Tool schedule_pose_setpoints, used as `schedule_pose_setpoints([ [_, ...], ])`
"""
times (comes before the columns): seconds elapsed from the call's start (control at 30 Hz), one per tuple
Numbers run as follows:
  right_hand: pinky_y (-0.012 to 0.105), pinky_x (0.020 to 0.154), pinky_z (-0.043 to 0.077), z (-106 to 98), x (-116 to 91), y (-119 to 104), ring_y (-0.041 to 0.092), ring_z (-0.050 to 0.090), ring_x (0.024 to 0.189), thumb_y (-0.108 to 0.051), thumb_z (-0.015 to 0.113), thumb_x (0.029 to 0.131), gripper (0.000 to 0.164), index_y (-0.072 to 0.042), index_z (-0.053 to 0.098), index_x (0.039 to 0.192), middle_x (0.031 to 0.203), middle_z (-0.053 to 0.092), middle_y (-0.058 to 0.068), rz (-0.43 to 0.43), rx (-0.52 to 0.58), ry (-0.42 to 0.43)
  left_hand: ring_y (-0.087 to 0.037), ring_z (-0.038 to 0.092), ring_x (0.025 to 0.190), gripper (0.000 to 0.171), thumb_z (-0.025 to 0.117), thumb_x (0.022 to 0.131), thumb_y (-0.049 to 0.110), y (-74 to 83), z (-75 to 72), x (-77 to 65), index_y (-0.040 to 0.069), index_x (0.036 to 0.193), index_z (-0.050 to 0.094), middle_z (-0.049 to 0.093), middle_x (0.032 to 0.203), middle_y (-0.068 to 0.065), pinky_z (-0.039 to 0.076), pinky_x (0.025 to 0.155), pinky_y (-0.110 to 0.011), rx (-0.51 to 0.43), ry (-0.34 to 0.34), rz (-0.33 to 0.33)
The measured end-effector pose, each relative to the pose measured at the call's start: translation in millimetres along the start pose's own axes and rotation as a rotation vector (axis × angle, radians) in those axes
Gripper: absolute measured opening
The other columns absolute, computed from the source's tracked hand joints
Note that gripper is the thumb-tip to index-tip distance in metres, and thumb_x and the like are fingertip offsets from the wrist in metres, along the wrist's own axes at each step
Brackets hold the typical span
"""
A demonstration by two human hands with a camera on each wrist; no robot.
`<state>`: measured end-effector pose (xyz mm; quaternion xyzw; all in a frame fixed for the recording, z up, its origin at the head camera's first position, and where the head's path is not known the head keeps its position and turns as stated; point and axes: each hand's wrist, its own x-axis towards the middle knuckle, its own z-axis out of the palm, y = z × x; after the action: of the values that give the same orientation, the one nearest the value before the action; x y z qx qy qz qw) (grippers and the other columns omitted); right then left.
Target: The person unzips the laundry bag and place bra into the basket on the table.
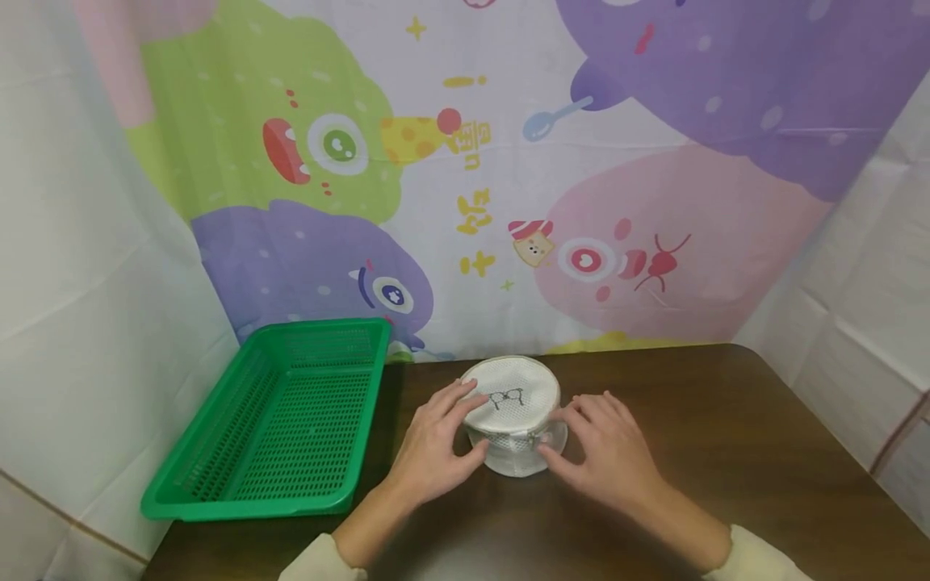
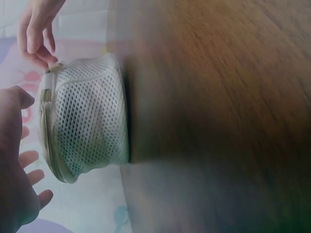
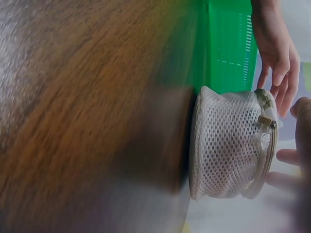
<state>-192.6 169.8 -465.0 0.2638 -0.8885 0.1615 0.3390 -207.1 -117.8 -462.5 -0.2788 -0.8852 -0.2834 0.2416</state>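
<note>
A round white mesh laundry bag (image 1: pixel 512 395) stands upright on the dark wooden table, with a black line drawing on its flat lid. Around the lid's edge runs a zip, and its pull (image 3: pixel 265 121) shows on the near side, with no fingers on it. My left hand (image 1: pixel 437 444) is at the bag's left, fingers spread and loosely bent over the lid's rim. On the other side my right hand (image 1: pixel 606 452) has its fingertips close to the rim and its thumb low by the mesh wall. Whether the fingertips touch the bag is hard to tell.
To the left, a green plastic basket (image 1: pixel 352 476) with slotted walls sits on the table (image 1: pixel 697 436). Behind the table hangs a cloth (image 1: pixel 472 307) printed with cartoon monsters. White panels stand on both sides.
</note>
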Motion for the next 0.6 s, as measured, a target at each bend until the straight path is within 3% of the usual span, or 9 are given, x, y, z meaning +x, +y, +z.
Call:
schedule_pose_setpoints([
  [0.3, 0.051, 0.091, 0.063, 2, 1, -9, 0.015, 0.072, 0.089, -0.041, 0.096, 0.077, 0.029, -0.024, 0.076, 0.086, 0.086, 0.073, -0.009, -0.054, -0.017, 0.013, -0.042, 0.062, 0.152, 0.055, 0.085, 0.089, 0.024, 2.1, 2.4, 1.2, 0.013, 0.141, 0.076, 0.072, 0.156, -0.014, 0.056, 0.112, -0.070, 0.012, -0.040, 0.020],
  [0.6, 0.042, 0.082, 0.061, 10, -1, -11, 0.007, 0.069, 0.081, -0.043, 0.097, 0.077, 0.028, -0.024, 0.078, 0.084, 0.086, 0.080, -0.012, -0.085, -0.005, 0.008, -0.044, 0.062, 0.153, 0.057, 0.089, 0.088, 0.023, 2.8, 5.5, -0.2, 0.014, 0.142, 0.075, 0.071, 0.156, -0.015, 0.057, 0.113, -0.069, 0.025, -0.071, 0.057],
])
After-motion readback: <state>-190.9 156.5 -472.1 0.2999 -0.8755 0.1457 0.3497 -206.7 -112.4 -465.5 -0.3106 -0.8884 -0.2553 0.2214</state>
